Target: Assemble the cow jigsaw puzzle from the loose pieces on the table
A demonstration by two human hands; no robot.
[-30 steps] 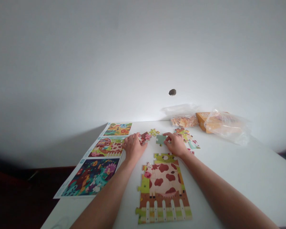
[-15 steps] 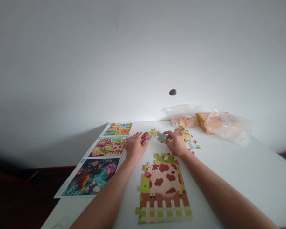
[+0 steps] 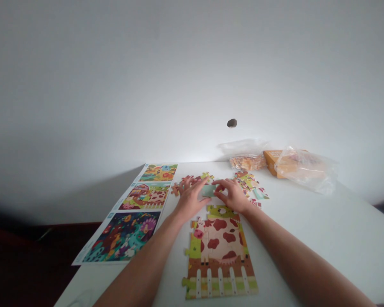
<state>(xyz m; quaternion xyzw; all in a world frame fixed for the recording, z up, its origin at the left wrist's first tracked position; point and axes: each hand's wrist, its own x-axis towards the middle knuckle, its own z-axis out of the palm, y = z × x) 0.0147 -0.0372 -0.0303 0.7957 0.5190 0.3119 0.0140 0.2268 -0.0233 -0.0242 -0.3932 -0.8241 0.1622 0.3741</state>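
Between the fingertips of my right hand is a pale green puzzle piece, held by its right side. My left hand is at the piece's left side with thumb and fingers apart; whether it touches the piece I cannot tell. Closer to me on the white table lies a joined puzzle section showing a spotted cow above a white fence. Its left edge has open tabs, and its top edge is stepped. Loose red and pink puzzle pieces are partly hidden behind my left hand.
A sheet with three printed pictures lies on the left. More loose puzzle pieces lie beyond my right hand. At the back right are a bag of puzzle pieces, an orange box and a clear plastic bag, against a white wall.
My right hand has moved a little left with the puzzle piece, whose plain green face shows more. My left hand has shifted right, away from the red pieces, and its fingers have spread.
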